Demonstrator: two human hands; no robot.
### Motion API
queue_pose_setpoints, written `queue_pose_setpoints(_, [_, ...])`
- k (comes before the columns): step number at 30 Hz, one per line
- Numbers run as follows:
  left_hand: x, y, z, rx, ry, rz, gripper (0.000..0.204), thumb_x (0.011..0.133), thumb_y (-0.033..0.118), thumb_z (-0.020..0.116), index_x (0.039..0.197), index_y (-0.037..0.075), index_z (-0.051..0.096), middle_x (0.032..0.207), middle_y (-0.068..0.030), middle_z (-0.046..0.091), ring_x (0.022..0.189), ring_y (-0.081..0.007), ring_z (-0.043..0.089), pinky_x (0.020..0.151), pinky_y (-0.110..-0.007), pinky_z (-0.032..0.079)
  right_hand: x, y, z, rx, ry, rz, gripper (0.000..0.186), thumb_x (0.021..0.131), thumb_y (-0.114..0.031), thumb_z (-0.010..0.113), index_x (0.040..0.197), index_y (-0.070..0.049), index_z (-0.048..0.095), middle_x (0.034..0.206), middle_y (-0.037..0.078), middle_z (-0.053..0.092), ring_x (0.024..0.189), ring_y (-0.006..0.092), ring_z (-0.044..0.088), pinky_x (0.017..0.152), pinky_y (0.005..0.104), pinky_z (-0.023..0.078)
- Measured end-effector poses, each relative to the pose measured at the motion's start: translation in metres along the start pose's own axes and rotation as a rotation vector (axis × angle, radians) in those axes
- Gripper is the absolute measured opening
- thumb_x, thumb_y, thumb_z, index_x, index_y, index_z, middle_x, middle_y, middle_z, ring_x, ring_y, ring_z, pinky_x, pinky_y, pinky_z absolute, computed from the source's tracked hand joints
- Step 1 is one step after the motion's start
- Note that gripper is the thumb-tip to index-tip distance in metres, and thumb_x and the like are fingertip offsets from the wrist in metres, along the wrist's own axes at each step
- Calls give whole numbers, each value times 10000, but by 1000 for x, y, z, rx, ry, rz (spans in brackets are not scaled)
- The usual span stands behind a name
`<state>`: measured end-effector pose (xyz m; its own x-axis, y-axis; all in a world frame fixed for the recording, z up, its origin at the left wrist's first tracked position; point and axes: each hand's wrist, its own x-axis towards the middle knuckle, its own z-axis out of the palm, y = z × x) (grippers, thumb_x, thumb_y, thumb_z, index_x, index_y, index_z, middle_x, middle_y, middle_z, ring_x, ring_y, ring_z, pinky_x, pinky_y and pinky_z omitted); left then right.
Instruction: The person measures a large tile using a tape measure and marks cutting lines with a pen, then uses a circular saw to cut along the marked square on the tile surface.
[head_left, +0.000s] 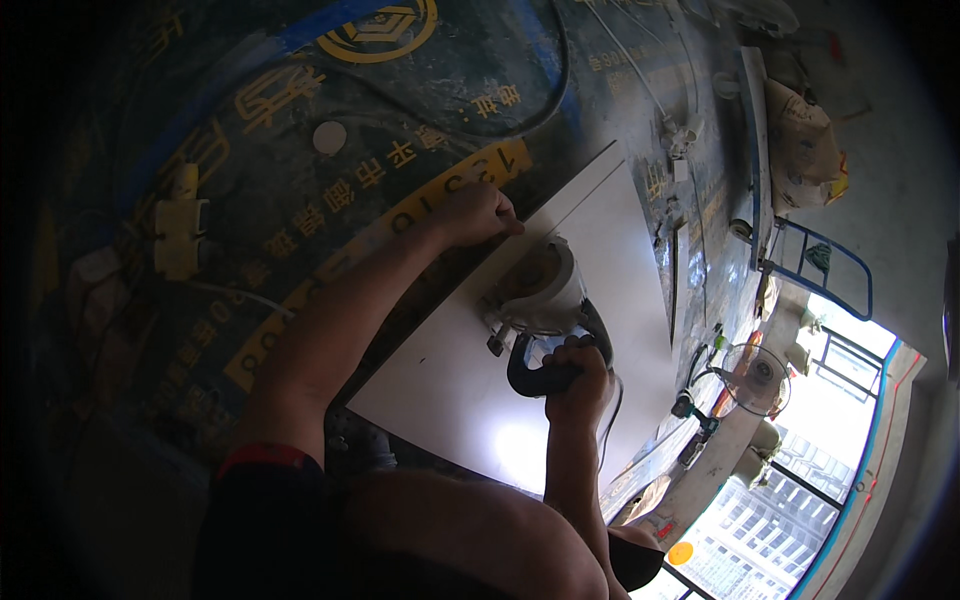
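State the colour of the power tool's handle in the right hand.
The handle is dark, close to black, best seen in the head view.

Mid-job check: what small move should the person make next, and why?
I'd probably move the left hand farther from the circular saw first. That hand is at the edge of the white panel, close to the saw's front, while the right hand grips the handle.

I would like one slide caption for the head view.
Right hand gripping a circular saw, over a glossy white panel; left hand at its edge.
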<state>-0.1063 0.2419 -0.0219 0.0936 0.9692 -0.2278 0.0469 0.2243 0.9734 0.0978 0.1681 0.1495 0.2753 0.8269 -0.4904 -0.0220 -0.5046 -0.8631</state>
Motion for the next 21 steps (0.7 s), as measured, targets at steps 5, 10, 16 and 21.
queue_pose_setpoints(5, [0,1,0,15,9,-1,315,841,308,724,921,4,727,769,-99,712,695,-165,662,679,-317,500,-2,1,2,-46,19,-7,107,731,-9,533,815,44,573,720,126,565,612,245,580,613,345,527])
queue_pose_setpoints(10, [0,-1,0,29,2,0,312,844,313,722,921,11,728,771,-101,711,698,-170,663,679,-322,499,-5,4,4,-32,9,-8,101,730,-10,529,818,23,565,713,112,554,604,238,566,614,344,520])
queue_pose_setpoints(16, [0,1,-1,46,8,23,319,843,324,724,913,13,726,767,-118,704,698,-191,663,674,-337,491,-6,6,0,-16,7,2,102,731,-9,533,824,19,564,716,109,553,604,240,565,615,352,520])
queue_pose_setpoints(21, [-1,3,-1,33,-1,-1,322,837,333,731,920,22,729,777,-122,707,710,-207,668,681,-343,489,-7,7,0,-28,21,11,108,725,0,540,827,24,565,717,114,555,617,249,577,620,363,522])
